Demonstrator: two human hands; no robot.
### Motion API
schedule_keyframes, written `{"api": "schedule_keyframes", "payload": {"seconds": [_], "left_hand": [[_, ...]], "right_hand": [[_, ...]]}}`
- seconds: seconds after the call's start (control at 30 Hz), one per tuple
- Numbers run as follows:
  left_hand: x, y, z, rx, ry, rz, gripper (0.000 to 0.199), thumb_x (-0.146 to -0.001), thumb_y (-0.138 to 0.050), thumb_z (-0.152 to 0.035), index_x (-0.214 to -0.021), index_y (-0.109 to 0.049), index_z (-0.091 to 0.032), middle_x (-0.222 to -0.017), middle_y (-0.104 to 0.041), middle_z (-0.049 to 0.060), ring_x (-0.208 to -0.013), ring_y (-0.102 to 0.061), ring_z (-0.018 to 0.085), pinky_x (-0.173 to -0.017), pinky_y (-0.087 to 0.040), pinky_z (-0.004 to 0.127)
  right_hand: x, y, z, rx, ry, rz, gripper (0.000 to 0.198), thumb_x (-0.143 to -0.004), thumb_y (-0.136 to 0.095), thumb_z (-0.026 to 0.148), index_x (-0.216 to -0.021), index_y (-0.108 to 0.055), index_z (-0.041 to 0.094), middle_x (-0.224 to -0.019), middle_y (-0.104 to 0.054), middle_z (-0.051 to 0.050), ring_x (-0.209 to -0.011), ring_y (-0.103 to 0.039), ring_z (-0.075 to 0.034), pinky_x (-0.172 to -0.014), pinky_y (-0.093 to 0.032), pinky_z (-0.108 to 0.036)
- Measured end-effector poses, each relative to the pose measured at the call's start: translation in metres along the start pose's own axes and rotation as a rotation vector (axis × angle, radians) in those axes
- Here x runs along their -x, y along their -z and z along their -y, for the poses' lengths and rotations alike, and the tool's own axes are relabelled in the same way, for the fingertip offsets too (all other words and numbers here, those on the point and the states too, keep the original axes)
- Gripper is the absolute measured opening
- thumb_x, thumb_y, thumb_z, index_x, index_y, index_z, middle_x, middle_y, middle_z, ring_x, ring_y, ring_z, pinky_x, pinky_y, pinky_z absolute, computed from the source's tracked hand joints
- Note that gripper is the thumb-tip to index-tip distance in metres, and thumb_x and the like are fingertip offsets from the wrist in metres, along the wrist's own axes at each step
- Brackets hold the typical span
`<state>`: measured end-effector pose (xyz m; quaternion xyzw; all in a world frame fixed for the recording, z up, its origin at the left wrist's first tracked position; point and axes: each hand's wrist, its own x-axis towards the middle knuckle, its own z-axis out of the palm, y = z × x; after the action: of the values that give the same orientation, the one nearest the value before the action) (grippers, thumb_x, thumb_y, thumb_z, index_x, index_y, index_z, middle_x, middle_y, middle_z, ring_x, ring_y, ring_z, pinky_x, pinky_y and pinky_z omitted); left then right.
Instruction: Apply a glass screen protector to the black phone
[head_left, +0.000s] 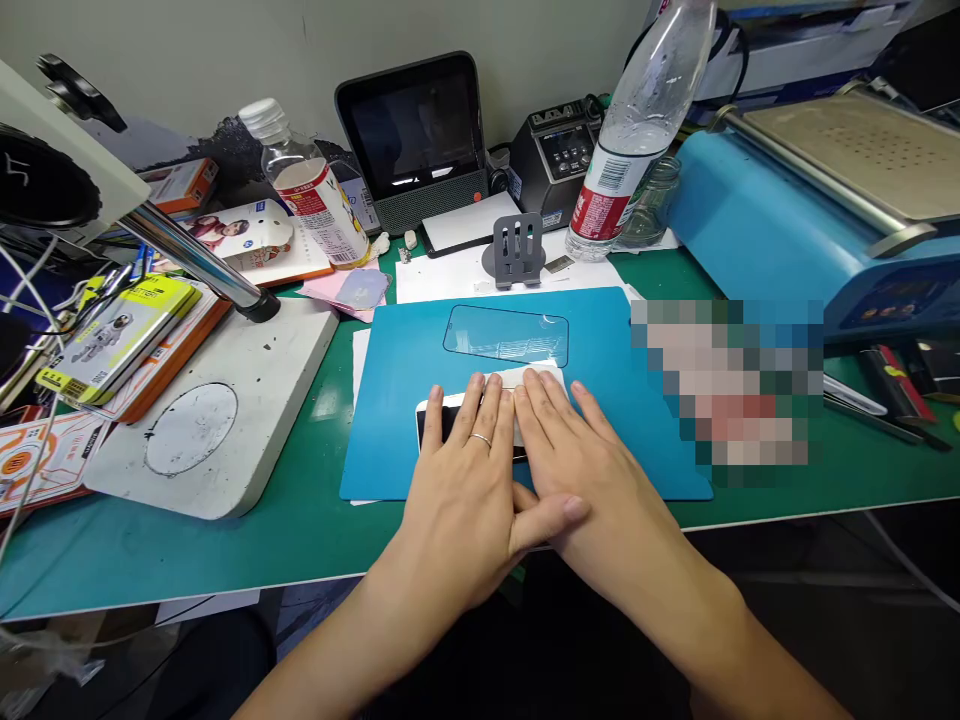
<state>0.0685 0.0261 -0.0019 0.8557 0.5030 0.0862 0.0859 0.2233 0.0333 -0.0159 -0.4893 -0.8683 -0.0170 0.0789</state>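
A phone (450, 416) with a white edge and dark screen lies on the blue mat (386, 430), mostly covered by my hands. My left hand (469, 480) rests flat over its left part, fingers stretched out and a ring on one finger; its thumb crosses over my right hand. My right hand (570, 460) lies flat beside it, fingertips on a white piece of cloth or paper (552, 378) over the phone's right part. Just beyond my fingertips, a clear glass screen protector (506, 336) with a black border lies on the mat.
A grey phone stand (517, 250) and a tilted display (412, 130) stand behind the mat. Two bottles (319, 195) (622, 170) rise at the back. Left is a white stand base (247, 420) with boxes (120, 340); right, a blue machine (780, 220) and a pixelated patch.
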Motion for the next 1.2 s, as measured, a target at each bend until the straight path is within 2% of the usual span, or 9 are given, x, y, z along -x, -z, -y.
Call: {"api": "schedule_keyframes", "payload": {"seconds": [0.2,0.33,0.47,0.6,0.7,0.8,0.9,1.07,1.2], "left_hand": [[0.020,0.004,0.020,-0.027,0.045,0.010,0.100,-0.099,-0.013,-0.081,-0.162,-0.032,-0.005,-0.169,-0.028,0.016,-0.161,-0.020,0.035,-0.129,-0.009,0.066],[0.037,0.008,0.037,-0.051,0.083,0.008,0.097,-0.100,-0.017,-0.079,-0.164,-0.028,-0.007,-0.170,-0.028,0.015,-0.162,-0.016,0.035,-0.128,-0.014,0.066],[0.051,0.007,0.050,-0.053,0.110,0.007,0.094,-0.102,-0.020,-0.075,-0.164,-0.025,-0.004,-0.171,-0.026,0.019,-0.162,-0.013,0.037,-0.126,-0.022,0.066],[0.065,0.003,0.053,-0.031,0.106,-0.017,0.090,-0.104,-0.028,-0.071,-0.166,-0.019,-0.006,-0.172,-0.024,0.020,-0.162,-0.007,0.037,-0.126,-0.023,0.064],[0.079,0.005,0.053,0.051,0.082,-0.048,0.086,-0.105,-0.030,-0.069,-0.167,-0.014,-0.011,-0.173,-0.021,0.018,-0.162,-0.003,0.036,-0.126,-0.026,0.062],[0.093,0.008,0.055,0.169,0.042,-0.099,0.078,-0.106,-0.034,-0.066,-0.165,-0.022,-0.017,-0.174,-0.019,0.017,-0.163,-0.002,0.035,-0.125,-0.031,0.060],[0.104,0.009,0.060,0.270,-0.028,-0.192,0.060,-0.108,-0.038,-0.056,-0.155,-0.037,-0.019,-0.171,-0.029,0.017,-0.163,-0.009,0.034,-0.125,-0.033,0.060],[0.106,0.013,0.067,0.401,-0.133,-0.358,0.040,-0.108,-0.049,-0.036,-0.144,-0.048,-0.019,-0.151,-0.059,0.016,-0.149,-0.047,0.026,-0.122,-0.042,0.046],[0.089,0.025,0.066,0.378,-0.111,-0.305,0.054,-0.106,-0.054,-0.037,-0.153,-0.038,-0.016,-0.151,-0.058,0.016,-0.144,-0.052,0.024,-0.119,-0.044,0.040]], "right_hand": [[-0.012,-0.006,0.024,-0.016,0.010,-0.034,0.069,-0.103,-0.040,0.041,-0.151,-0.047,-0.007,-0.160,-0.043,-0.030,-0.151,-0.042,-0.041,-0.123,-0.037,-0.058],[-0.026,-0.014,0.040,-0.012,0.059,-0.088,0.069,-0.103,-0.044,0.043,-0.149,-0.049,-0.008,-0.158,-0.045,-0.031,-0.149,-0.045,-0.041,-0.122,-0.040,-0.057],[-0.038,-0.011,0.048,-0.041,0.129,-0.075,0.068,-0.104,-0.048,0.047,-0.151,-0.050,-0.002,-0.157,-0.051,-0.025,-0.148,-0.047,-0.038,-0.121,-0.041,-0.056],[-0.036,-0.006,0.051,-0.077,0.171,-0.065,0.063,-0.107,-0.045,0.045,-0.153,-0.050,0.003,-0.159,-0.050,-0.020,-0.151,-0.045,-0.035,-0.122,-0.040,-0.056],[-0.024,-0.004,0.051,-0.083,0.206,-0.080,0.053,-0.109,-0.040,0.035,-0.153,-0.050,0.006,-0.160,-0.049,-0.017,-0.150,-0.046,-0.031,-0.122,-0.041,-0.056],[-0.010,-0.003,0.044,-0.091,0.260,-0.095,0.047,-0.108,-0.037,0.018,-0.153,-0.051,0.011,-0.161,-0.049,-0.011,-0.149,-0.048,-0.028,-0.118,-0.046,-0.056],[0.002,-0.001,0.030,-0.120,0.306,-0.064,0.048,-0.106,-0.040,0.012,-0.153,-0.050,0.017,-0.161,-0.048,-0.007,-0.148,-0.049,-0.026,-0.117,-0.046,-0.057],[0.012,0.003,0.010,-0.235,0.264,-0.154,0.038,-0.105,-0.048,0.013,-0.140,-0.062,0.020,-0.147,-0.066,-0.006,-0.137,-0.062,-0.022,-0.119,-0.046,-0.054],[0.001,0.013,0.006,-0.345,0.219,-0.235,0.027,-0.104,-0.053,0.015,-0.123,-0.071,0.019,-0.123,-0.080,-0.004,-0.118,-0.074,-0.019,-0.116,-0.051,-0.042]]}}
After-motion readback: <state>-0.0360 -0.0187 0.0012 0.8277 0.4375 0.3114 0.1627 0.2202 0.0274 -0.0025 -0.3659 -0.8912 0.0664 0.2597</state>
